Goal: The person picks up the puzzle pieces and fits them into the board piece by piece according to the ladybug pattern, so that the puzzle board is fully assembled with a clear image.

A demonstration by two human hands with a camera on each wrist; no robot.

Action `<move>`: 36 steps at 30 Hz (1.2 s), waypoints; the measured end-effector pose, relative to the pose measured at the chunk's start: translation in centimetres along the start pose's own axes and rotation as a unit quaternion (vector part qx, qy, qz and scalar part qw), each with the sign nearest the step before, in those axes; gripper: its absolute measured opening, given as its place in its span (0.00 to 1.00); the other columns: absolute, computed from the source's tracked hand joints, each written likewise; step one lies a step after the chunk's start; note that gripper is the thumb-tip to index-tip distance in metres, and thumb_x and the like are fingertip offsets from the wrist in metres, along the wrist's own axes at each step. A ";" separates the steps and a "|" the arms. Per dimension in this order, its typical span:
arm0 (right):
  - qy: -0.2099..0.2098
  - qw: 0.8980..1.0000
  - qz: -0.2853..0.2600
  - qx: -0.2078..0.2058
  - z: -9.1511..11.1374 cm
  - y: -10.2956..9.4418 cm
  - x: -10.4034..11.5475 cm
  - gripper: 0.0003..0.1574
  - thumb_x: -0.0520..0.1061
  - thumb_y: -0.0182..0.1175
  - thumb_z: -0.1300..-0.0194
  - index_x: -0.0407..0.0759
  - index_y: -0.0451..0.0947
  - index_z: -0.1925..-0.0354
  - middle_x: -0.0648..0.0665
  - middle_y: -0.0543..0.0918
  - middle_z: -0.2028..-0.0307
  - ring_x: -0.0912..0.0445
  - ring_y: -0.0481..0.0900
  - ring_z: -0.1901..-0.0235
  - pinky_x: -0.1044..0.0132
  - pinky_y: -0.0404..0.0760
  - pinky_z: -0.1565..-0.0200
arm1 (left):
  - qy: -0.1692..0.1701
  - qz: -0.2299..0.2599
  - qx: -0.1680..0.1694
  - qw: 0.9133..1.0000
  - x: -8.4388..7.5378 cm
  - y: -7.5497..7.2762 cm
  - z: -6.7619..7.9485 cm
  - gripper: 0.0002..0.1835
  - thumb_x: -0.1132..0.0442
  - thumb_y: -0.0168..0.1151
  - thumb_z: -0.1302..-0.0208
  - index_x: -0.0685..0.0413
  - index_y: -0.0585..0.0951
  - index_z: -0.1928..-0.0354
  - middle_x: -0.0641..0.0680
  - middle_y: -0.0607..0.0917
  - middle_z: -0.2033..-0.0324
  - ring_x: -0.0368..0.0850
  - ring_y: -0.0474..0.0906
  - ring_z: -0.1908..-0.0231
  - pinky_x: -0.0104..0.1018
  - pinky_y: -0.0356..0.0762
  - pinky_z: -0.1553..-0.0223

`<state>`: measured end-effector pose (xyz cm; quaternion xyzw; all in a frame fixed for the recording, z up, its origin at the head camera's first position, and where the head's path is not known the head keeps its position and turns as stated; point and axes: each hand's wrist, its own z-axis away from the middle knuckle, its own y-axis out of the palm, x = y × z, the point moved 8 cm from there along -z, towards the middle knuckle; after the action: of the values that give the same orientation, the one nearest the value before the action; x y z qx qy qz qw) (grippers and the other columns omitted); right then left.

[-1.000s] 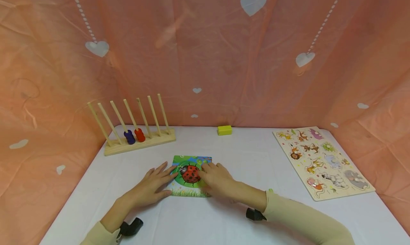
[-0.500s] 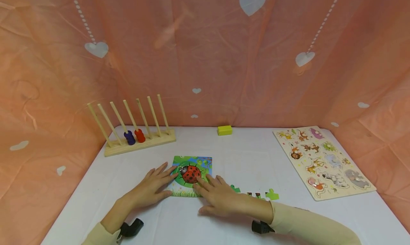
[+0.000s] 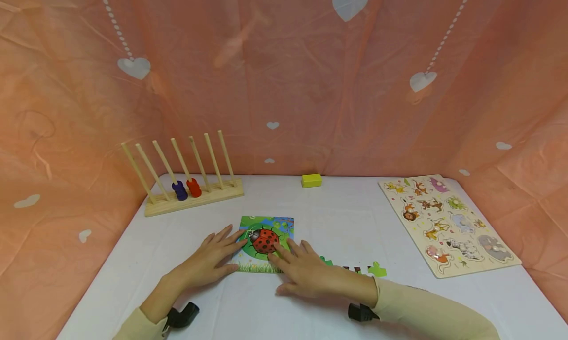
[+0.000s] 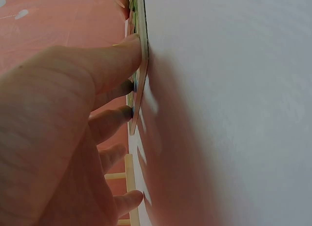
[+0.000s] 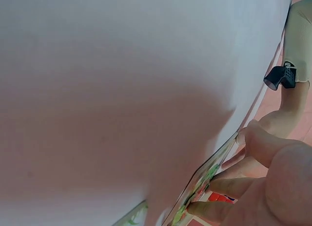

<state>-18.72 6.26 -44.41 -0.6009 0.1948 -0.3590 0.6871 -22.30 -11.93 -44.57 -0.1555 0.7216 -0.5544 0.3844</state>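
Observation:
A small square ladybug puzzle [image 3: 263, 239] lies on the white table, with grass along its near edge. My left hand [image 3: 205, 259] rests at its left side with fingers spread, fingertips on the picture. In the left wrist view, the thumb lies on the edge of the puzzle board [image 4: 142, 82]. My right hand [image 3: 303, 273] lies palm down over the lower right part, fingers extended, fingertips by the ladybug. Part of the puzzle is hidden under these fingers. Loose jigsaw pieces [image 3: 377, 269], green and dark, lie behind the right forearm, which partly covers them.
At the back left stands a wooden peg rack [image 3: 195, 200] with purple and red beads on two pegs. A yellow block [image 3: 311, 180] sits at the back middle. An animal peg puzzle board [image 3: 448, 226] lies on the right. Pink cloth [image 3: 293, 83] hangs behind the table.
My right hand has slid off the puzzle's right edge toward me and opened out, uncovering the upper right of the picture and the loose pieces. The left hand stays put.

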 end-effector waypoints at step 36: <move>0.021 0.988 -0.126 -0.083 2.0 -2.1 -4.9 0.48 0.49 0.77 0.47 0.39 0.68 0.33 0.43 0.76 0.50 0.49 0.72 0.50 0.52 0.71 0.51 | -0.005 0.008 0.006 1.000 0.0 0.0 0.0 0.32 0.50 0.63 0.32 0.58 0.72 0.30 0.60 0.64 0.27 0.68 0.49 0.26 0.76 0.51 0.38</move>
<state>-21.12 11.14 -42.75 -0.6676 0.1609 -0.4382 0.5800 -22.31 -11.94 -44.62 -0.1498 0.7181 -0.5544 0.3932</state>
